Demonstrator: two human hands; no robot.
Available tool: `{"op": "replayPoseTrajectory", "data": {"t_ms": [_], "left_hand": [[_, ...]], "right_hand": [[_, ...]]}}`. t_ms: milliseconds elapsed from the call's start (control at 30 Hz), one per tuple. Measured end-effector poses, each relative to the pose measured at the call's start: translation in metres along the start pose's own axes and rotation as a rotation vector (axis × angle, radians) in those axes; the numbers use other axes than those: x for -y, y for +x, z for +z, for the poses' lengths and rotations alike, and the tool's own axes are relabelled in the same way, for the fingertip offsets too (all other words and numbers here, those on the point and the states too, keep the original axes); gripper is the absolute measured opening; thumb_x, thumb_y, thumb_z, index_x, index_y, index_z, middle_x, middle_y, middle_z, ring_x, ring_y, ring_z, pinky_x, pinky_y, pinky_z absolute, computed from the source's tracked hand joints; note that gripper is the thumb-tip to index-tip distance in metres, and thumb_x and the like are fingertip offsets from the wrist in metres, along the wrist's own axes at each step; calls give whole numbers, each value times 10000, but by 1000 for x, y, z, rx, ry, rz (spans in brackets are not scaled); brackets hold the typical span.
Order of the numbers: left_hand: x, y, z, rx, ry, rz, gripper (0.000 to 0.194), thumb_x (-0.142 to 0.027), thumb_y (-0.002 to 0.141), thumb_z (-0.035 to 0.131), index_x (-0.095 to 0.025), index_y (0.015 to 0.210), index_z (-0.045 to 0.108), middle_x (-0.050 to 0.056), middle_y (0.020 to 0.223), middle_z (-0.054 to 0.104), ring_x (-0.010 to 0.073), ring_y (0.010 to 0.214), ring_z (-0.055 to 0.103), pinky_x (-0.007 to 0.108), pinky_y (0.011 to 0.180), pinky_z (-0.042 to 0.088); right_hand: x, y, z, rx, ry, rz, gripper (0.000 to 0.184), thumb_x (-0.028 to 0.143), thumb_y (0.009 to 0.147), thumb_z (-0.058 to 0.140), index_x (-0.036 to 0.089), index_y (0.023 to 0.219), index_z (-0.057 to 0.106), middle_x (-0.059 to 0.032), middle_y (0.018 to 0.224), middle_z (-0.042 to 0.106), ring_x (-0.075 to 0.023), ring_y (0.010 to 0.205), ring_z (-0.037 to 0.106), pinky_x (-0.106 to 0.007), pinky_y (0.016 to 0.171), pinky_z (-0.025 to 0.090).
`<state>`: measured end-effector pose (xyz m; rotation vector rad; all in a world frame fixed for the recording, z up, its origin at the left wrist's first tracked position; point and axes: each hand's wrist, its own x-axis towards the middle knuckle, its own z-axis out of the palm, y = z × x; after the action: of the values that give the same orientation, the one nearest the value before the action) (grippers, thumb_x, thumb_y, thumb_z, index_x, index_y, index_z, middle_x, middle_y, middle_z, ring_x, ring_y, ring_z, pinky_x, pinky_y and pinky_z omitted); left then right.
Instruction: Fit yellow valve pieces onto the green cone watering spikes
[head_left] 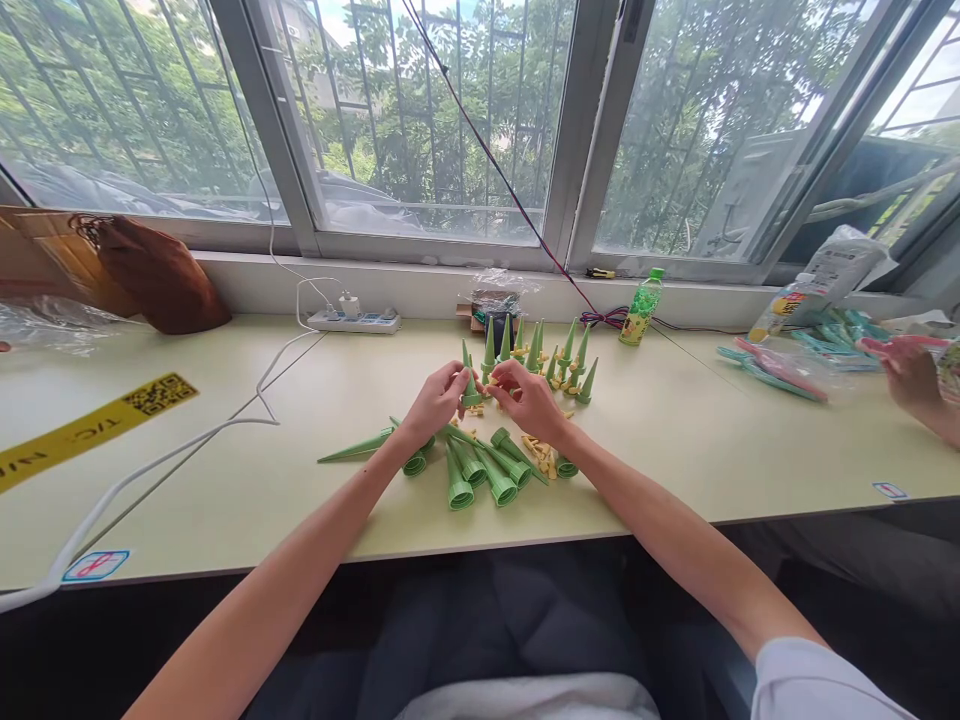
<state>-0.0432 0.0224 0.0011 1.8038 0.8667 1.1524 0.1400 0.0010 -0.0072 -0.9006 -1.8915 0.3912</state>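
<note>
At twelve o'clock, a cone [471,391] is gripped by the left hand [436,398], while any hold by the right hand [531,400] cannot be told.

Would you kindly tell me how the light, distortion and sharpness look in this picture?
Head view: daylight through the grey-framed glass windows leaves washed-out patches near the top; head view: lens distortion fans their uprights outward; head view: the tapered green plastic cones read clearly, while the small yellow plastic pieces look softer.
</note>
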Motion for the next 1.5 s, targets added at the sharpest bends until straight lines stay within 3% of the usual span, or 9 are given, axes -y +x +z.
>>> {"op": "replayPoseTrajectory", "data": {"t_ms": [367, 967, 1500], "left_hand": [[5, -1, -1, -21, 73, 14, 335, -488, 919, 502, -192, 763, 479, -49, 601, 347, 75, 470, 360, 195, 403, 319], [-3, -4, 4, 17, -89, -79, 318, -460, 895, 549, -186, 771, 445, -53, 616, 371, 60, 455, 388, 188, 384, 346], [0, -4, 3, -20, -12, -8, 308, -471, 916, 518, -188, 802, 476, -35, 635, 468, 70, 439, 441, 206, 390, 374]], "right_hand": [[2, 0, 0, -43, 35, 28, 202, 381, 883, 623, 187, 889, 566, -28, 787, 659, -139, 693, 597, -249, 613, 447], [-1, 1, 0, -54, 79, 21, 257, 437, 867, 631, 197, 834, 547, -9, 733, 616, -131, 625, 541, -258, 577, 426], [-2, 0, 2, -32, 85, -6, 184, 363, 900, 589, 189, 843, 607, -10, 702, 618, -121, 593, 517, -257, 583, 446]]}}
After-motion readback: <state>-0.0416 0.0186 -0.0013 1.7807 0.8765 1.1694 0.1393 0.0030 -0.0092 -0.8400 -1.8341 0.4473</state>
